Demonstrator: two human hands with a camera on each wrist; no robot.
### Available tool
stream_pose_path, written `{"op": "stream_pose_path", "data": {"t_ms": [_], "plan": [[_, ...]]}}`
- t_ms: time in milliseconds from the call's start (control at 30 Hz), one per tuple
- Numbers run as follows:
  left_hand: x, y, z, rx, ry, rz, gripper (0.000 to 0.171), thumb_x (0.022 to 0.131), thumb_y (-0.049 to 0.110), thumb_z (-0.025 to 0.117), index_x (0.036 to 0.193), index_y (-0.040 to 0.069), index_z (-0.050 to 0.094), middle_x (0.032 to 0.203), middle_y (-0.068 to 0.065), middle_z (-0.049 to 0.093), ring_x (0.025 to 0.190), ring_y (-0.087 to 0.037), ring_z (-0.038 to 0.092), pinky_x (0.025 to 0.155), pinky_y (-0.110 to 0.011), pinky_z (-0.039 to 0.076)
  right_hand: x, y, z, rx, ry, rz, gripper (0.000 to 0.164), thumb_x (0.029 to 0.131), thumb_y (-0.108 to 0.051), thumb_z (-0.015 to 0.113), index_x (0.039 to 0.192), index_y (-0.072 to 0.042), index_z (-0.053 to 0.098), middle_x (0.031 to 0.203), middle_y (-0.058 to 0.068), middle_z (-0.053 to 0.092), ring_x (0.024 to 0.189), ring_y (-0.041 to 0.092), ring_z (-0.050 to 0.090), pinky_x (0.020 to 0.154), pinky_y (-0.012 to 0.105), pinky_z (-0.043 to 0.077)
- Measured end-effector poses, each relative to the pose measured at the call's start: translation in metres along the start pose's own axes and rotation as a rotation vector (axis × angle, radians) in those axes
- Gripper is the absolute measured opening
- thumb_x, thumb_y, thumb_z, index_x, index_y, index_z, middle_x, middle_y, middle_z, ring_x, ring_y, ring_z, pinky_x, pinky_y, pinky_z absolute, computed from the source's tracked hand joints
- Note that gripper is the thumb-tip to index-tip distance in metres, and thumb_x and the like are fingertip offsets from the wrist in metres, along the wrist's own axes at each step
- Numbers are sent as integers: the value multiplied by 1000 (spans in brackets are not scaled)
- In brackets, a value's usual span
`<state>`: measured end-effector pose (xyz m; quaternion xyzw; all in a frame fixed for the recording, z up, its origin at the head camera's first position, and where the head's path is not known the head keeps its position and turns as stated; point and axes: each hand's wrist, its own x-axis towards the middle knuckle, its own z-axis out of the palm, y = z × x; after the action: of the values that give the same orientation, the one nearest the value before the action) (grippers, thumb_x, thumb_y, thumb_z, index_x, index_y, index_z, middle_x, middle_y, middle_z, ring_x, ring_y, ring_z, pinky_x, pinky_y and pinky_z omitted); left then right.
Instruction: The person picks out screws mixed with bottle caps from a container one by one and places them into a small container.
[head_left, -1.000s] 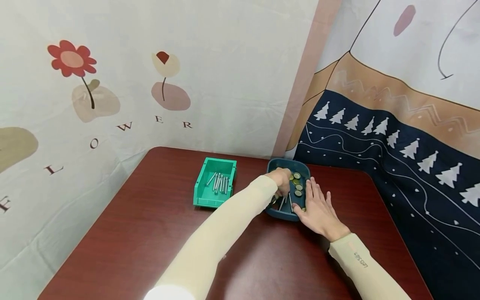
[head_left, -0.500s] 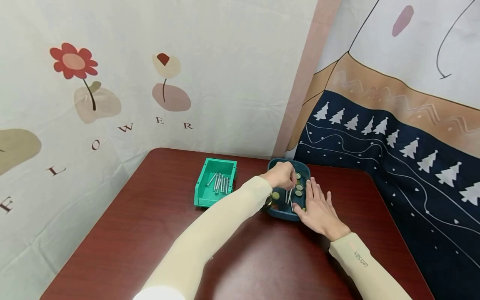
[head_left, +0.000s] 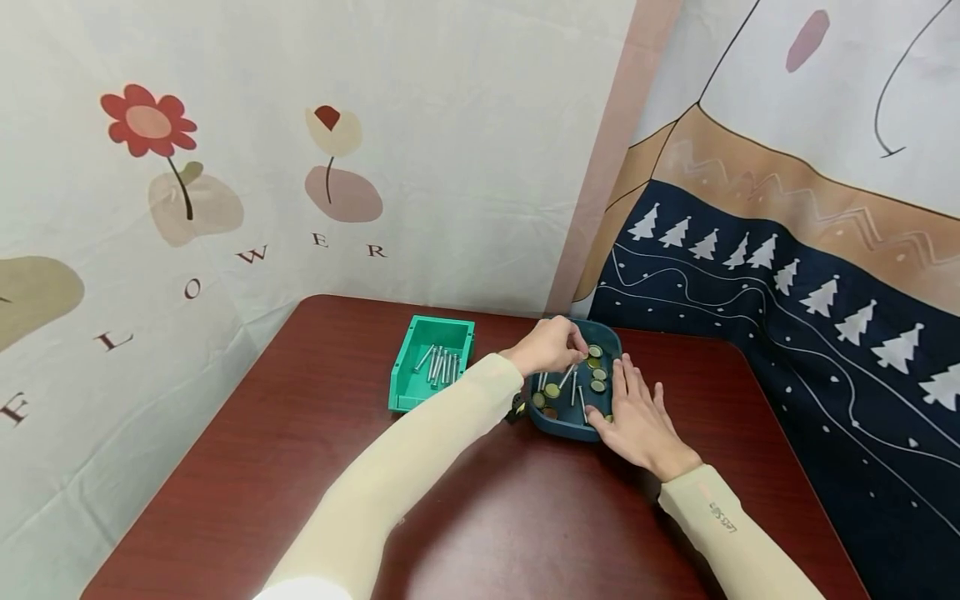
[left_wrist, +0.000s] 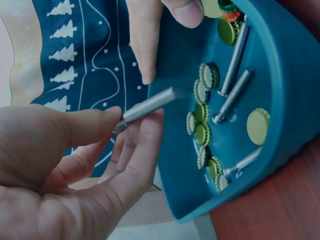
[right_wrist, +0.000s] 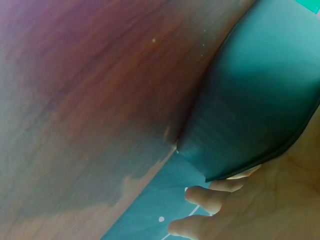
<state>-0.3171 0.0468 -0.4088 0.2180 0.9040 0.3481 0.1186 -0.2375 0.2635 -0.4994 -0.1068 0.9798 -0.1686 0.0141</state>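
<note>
My left hand (head_left: pixel 551 346) is raised over the left side of a dark blue tray (head_left: pixel 568 431). Between thumb and fingers it pinches a silver bolt (left_wrist: pixel 150 106) near its head, with the shank pointing out over the tray. Inside the tray lie several metal bottle caps (left_wrist: pixel 257 125), yellow-green or pale, and several loose bolts (left_wrist: pixel 235 60). Flat along the tray's right rim, my right hand (head_left: pixel 641 421) rests with straight fingers, its thumb reaching over the near corner. The right wrist view shows that palm against the tray's outer wall (right_wrist: pixel 260 90).
Left of the tray stands a green bin (head_left: pixel 415 402) with several bolts (head_left: pixel 444 367) in it. Both containers are near the far edge of the reddish-brown table (head_left: pixel 480 508). Printed cloth (head_left: pixel 465 150) hangs behind the table and along its right side.
My left hand has risen from inside the tray and drawn back leftward, now with a bolt in its fingers. More bolts and caps show in the tray. The right hand has stayed put.
</note>
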Motion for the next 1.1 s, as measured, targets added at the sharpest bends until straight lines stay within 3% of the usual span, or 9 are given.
{"op": "stream_pose_path", "data": {"t_ms": [300,567,833,1100], "plan": [[-16,-8,-20,-41,52,-18,13,115,16,76,118,11,88,112,-5,86,92,-17,76,85,-31,67,0,0,0,-7,-3,9,103,115,-54,62,183,8,15,195,29,5,178,59,18,137,90,9],[-26,-18,-42,-153,32,-83,14,116,15,74,120,11,87,115,-10,87,95,-17,80,92,-35,71,0,0,0,-1,-4,9,103,115,-54,62,183,7,15,195,29,5,178,60,17,137,91,8],[-41,-37,-63,-265,31,-113,17,117,14,73,126,5,83,125,-21,85,103,-36,87,95,-49,74,-2,-3,1,-5,-4,7,103,115,-54,61,183,7,15,195,30,6,178,60,18,137,91,9],[-56,-58,-87,-227,85,-158,16,118,20,73,126,11,84,111,-10,86,93,-29,85,84,-39,73,-2,-4,-2,-5,-4,8,103,116,-54,61,183,7,14,195,29,5,178,60,17,137,90,8]]}}
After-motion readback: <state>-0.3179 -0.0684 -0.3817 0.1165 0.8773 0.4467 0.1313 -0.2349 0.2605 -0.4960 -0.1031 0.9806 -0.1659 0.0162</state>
